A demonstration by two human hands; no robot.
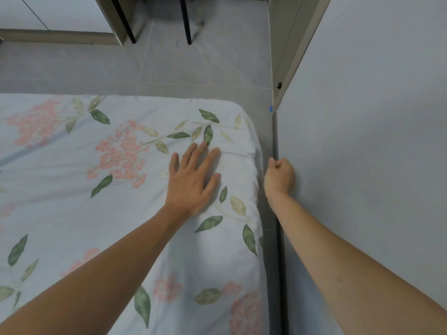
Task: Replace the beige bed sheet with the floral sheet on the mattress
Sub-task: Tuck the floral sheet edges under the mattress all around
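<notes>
Fingers (203,155) of the left hand (193,182) lie straight and slightly spread, flat on the sheet (96,213), gripping nothing; the palm presses the cloth near the mattress's far right corner. Fingers (274,165) of the right hand (279,177) are curled into a loose fist in the narrow gap between the bed edge and the wall (375,141); whether they pinch any cloth there I cannot tell, as the inner side of the fist is hidden. Both bare forearms reach in from the near edge.

The floral sheet, pale with pink blossom clusters and green leaves, covers the whole visible top of the mattress. Its far edge runs left to right, its right edge runs near to far along the wall, and the cloth wraps down over the rounded far right corner (249,131). Light creases fan out from that corner toward the left hand. Which way the bed's long axis runs cannot be told, since the left and near ends are out of view.

Beyond the bed lies a grey tiled floor (205,68). At the far side stand two dark, thin legs (186,20) of some furniture beside a pale cabinet (60,15). A beige door frame (290,56) rises at the far right where the wall ends, with a small blue mark (271,108) at its foot.
</notes>
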